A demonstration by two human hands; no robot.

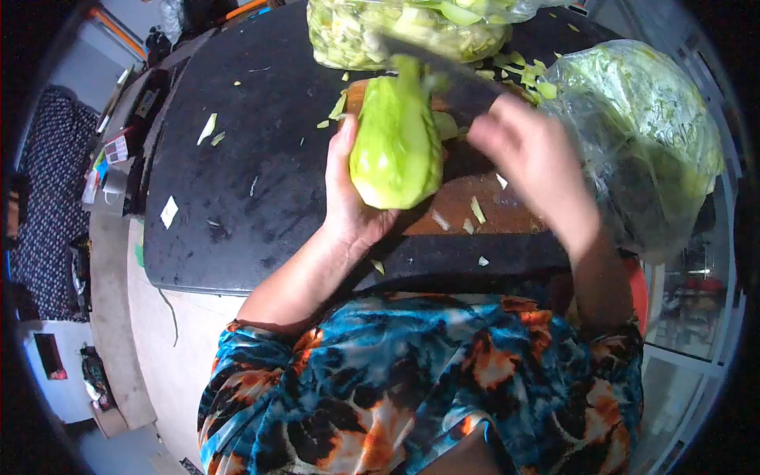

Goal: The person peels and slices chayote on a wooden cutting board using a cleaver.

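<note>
My left hand [348,194] is wrapped around the left side and underside of a large pale-green vegetable [392,158]. It is pear-shaped, with a peeled, faceted surface and a narrow top pointing away from me; its exact kind I cannot tell. In my right hand [526,150], blurred by motion, is a knife [455,79] with a wide dark blade. The blade slants up and left past the narrow end of the vegetable; whether it touches is unclear. Beneath them lies a brown wooden cutting board [495,206] with peel scraps [477,210] on it.
A clear plastic bag of pale-green cut pieces [348,39] stands at the table's far side. Another clear bag [633,103] with green contents sits at the right. Loose peelings [207,128] dot the black table [237,182]. Part of a red container [637,293] shows beside my right arm.
</note>
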